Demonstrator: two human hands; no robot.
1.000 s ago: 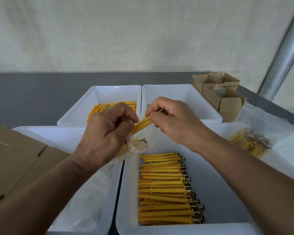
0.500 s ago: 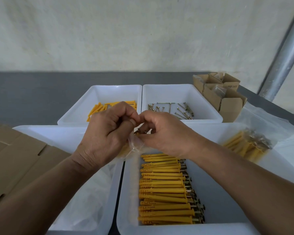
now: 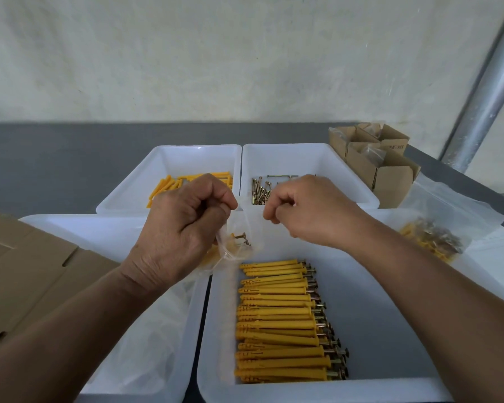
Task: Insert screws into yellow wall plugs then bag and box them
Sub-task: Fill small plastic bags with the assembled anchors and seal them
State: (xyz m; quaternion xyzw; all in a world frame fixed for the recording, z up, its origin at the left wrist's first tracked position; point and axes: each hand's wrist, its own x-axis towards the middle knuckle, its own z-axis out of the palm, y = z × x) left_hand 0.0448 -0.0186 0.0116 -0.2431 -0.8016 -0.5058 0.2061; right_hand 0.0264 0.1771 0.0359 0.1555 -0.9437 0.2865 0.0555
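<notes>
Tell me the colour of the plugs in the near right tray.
The plugs are yellow; the head view shows them best.

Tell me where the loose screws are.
In the head view, the loose screws lie in the far right white tray, just behind the right hand and right of the bare yellow plugs.

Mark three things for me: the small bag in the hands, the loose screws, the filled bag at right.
small bag (image 3: 240,242), head view, clear lower part holding screw heads.
loose screws (image 3: 261,191), head view, middle of the pile.
filled bag (image 3: 432,239), head view, plugs showing through the plastic.
</notes>
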